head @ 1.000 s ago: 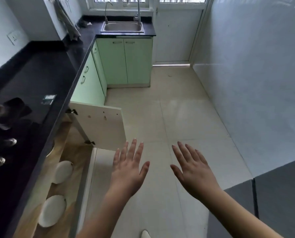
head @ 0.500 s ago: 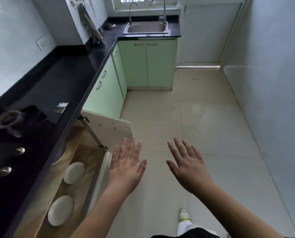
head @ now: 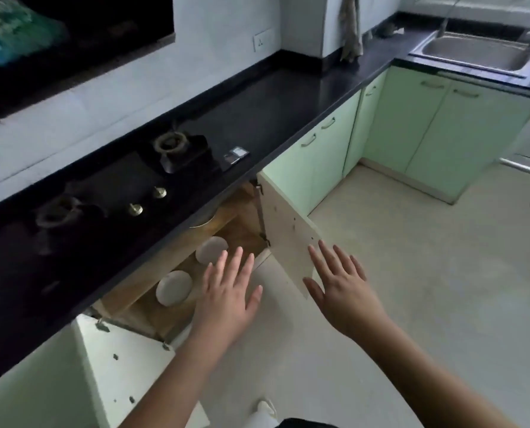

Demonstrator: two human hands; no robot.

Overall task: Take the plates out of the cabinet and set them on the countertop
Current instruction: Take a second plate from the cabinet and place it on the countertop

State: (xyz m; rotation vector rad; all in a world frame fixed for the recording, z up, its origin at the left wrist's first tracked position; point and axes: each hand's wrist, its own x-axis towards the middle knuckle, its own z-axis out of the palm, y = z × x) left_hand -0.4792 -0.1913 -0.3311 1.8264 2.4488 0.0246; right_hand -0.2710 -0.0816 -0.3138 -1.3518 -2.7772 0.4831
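Two white plates lie on the wooden floor of the open cabinet [head: 245,233] under the black countertop [head: 276,106]: the far plate [head: 211,249] and the near plate [head: 173,288]. A third rim [head: 202,223] peeks out just under the counter edge. My left hand [head: 226,291] hovers open, fingers spread, in front of the cabinet opening, just right of the two plates and touching neither. Beside the edge of the right cabinet door [head: 288,230], my right hand [head: 341,291] is spread open and empty.
Both cabinet doors stand open; the left door [head: 118,366] juts out near my left forearm. A gas hob [head: 128,193] with two burners and knobs fills the counter above the cabinet. A steel sink [head: 476,54] sits at the far right. Pale tiled floor lies to the right.
The view has swung left toward the counter and the open cabinet. Both hands, still open and empty, now sit nearer the cabinet opening, the left one beside the plates.
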